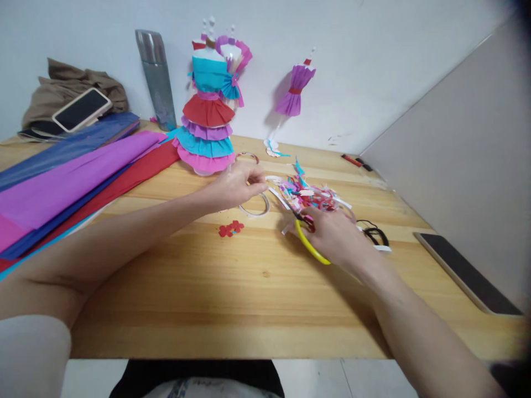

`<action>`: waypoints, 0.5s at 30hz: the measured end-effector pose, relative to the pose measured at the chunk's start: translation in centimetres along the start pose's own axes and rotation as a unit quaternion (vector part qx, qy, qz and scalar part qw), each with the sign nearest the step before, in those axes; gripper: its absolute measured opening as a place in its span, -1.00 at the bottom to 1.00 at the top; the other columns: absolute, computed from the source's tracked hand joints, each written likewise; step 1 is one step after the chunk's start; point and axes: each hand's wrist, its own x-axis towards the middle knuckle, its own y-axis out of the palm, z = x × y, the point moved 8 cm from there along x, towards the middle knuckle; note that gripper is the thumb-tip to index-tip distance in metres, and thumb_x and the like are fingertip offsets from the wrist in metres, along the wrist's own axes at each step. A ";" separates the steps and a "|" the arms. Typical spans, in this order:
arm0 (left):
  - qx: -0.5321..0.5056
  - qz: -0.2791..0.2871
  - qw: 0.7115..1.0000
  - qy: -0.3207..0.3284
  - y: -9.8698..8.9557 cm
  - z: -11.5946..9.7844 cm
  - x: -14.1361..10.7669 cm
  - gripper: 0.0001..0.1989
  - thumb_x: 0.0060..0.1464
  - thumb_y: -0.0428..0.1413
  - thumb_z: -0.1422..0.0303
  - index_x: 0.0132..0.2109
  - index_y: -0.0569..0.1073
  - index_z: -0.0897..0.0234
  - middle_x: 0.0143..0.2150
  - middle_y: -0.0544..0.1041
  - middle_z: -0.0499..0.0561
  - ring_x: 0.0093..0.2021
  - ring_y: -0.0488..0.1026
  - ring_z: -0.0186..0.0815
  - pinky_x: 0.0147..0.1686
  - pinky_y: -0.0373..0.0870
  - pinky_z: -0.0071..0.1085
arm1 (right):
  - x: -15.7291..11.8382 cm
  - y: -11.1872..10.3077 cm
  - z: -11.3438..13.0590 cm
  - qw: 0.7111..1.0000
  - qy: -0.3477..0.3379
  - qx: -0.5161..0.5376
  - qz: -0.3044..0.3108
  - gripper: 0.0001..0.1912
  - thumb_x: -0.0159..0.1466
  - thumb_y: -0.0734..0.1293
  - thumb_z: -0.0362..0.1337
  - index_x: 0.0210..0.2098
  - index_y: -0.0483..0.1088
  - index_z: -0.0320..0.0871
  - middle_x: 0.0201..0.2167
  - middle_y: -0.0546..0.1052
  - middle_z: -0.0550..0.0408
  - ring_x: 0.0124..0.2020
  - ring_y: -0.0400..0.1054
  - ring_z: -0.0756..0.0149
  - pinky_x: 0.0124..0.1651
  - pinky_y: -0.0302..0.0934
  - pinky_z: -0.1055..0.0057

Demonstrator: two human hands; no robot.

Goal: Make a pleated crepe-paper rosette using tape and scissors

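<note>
My right hand [336, 235] is closed around a pair of scissors with a yellow handle [312, 246], their blades pointing up and left. The blades lie beside a heap of colourful paper scraps [309, 193]. My left hand [240, 185] is held over the table with its thumb and fingers pinched together; whatever is between them, if anything, is too small to make out. Just beneath it lies a roll of tape [268, 205]. Small red paper flowers [231, 228] rest on the wood nearer to me.
Miniature mannequins in ruffled paper dresses [209, 110] stand by the wall, with a purple-dressed one [295, 94] apart. Folded coloured paper [83, 182], a steel bottle [157, 77] and a phone [83, 109] on brown cloth occupy the left. Another phone [464, 271] lies right.
</note>
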 end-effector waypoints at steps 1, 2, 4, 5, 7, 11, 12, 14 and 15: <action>-0.016 0.009 1.000 0.003 0.1 -0.1 0.0 -0.79 0.17 0.13 0.34 -0.42 0.45 0.29 -0.47 0.45 -0.07 -0.39 0.38 -0.38 -0.38 0.29 -0.45 | -0.1 0.5 0.2 0.999 0.013 -0.021 0.029 -0.66 0.40 0.25 -0.16 -0.06 0.54 -0.26 -0.20 0.68 -0.31 -0.15 0.59 -0.12 -0.22 0.23 0.23; -0.033 0.021 0.999 0.005 0.3 -0.2 0.0 -0.81 0.17 0.14 0.34 -0.41 0.47 0.30 -0.45 0.48 -0.06 -0.38 0.39 -0.38 -0.38 0.30 -0.46 | -0.2 0.8 0.6 0.998 0.018 -0.038 0.046 -0.65 0.40 0.24 -0.18 -0.03 0.54 -0.27 -0.18 0.68 -0.32 -0.13 0.60 -0.14 -0.21 0.24 0.22; -0.071 0.040 0.997 0.001 0.6 -0.4 0.0 -0.83 0.17 0.15 0.34 -0.37 0.50 0.32 -0.39 0.55 -0.02 -0.33 0.44 -0.37 -0.34 0.34 -0.46 | -0.6 0.9 1.2 0.997 0.014 -0.052 0.060 -0.63 0.39 0.22 -0.20 -0.01 0.54 -0.29 -0.17 0.68 -0.35 -0.10 0.61 -0.15 -0.21 0.24 0.23; -0.091 0.048 0.995 -0.002 0.8 -0.5 -0.1 -0.83 0.17 0.15 0.33 -0.35 0.51 0.32 -0.36 0.58 0.00 -0.31 0.47 -0.36 -0.31 0.37 -0.45 | -0.7 0.9 1.5 0.997 0.008 -0.055 0.063 -0.63 0.38 0.22 -0.21 -0.02 0.54 -0.29 -0.17 0.68 -0.35 -0.10 0.61 -0.15 -0.22 0.24 0.23; -0.132 0.064 0.989 -0.006 1.0 -0.7 -0.2 -0.82 0.17 0.17 0.31 -0.34 0.52 0.33 -0.33 0.62 0.03 -0.26 0.52 -0.34 -0.24 0.43 -0.42 | -1.0 0.7 1.6 0.996 -0.004 -0.057 0.066 -0.64 0.36 0.23 -0.22 -0.05 0.56 -0.27 -0.17 0.69 -0.33 -0.12 0.61 -0.15 -0.24 0.23 0.23; -0.181 0.089 0.979 0.002 1.3 -1.0 -0.4 -0.78 0.17 0.19 0.26 -0.35 0.51 0.33 -0.27 0.66 0.07 -0.21 0.58 -0.31 -0.11 0.50 -0.34 | -1.5 0.1 1.2 0.996 -0.028 -0.054 0.068 -0.68 0.34 0.27 -0.20 -0.05 0.57 -0.20 -0.23 0.69 -0.23 -0.19 0.60 -0.12 -0.25 0.22 0.23; -0.185 0.089 0.979 0.004 1.3 -1.0 -0.4 -0.77 0.17 0.20 0.25 -0.36 0.51 0.33 -0.26 0.66 0.08 -0.21 0.58 -0.31 -0.09 0.50 -0.32 | -1.6 0.0 1.0 0.996 -0.030 -0.049 0.068 -0.70 0.35 0.28 -0.19 -0.07 0.57 -0.18 -0.26 0.69 -0.22 -0.20 0.60 -0.11 -0.24 0.22 0.22; -0.185 0.085 0.979 0.009 1.3 -1.1 -0.5 -0.78 0.16 0.21 0.25 -0.35 0.52 0.32 -0.25 0.67 0.09 -0.20 0.59 -0.30 -0.08 0.51 -0.31 | -1.6 -0.6 0.8 0.999 -0.019 -0.013 0.039 -0.75 0.35 0.31 -0.19 -0.14 0.58 -0.17 -0.29 0.68 -0.19 -0.22 0.58 -0.09 -0.22 0.25 0.19; -0.182 0.081 0.980 0.013 1.3 -1.2 -0.6 -0.78 0.16 0.20 0.25 -0.35 0.53 0.32 -0.24 0.67 0.09 -0.19 0.59 -0.30 -0.07 0.51 -0.31 | -1.6 -1.1 0.9 0.999 -0.016 0.037 0.001 -0.77 0.35 0.31 -0.19 -0.16 0.57 -0.16 -0.28 0.68 -0.18 -0.22 0.58 -0.07 -0.20 0.27 0.18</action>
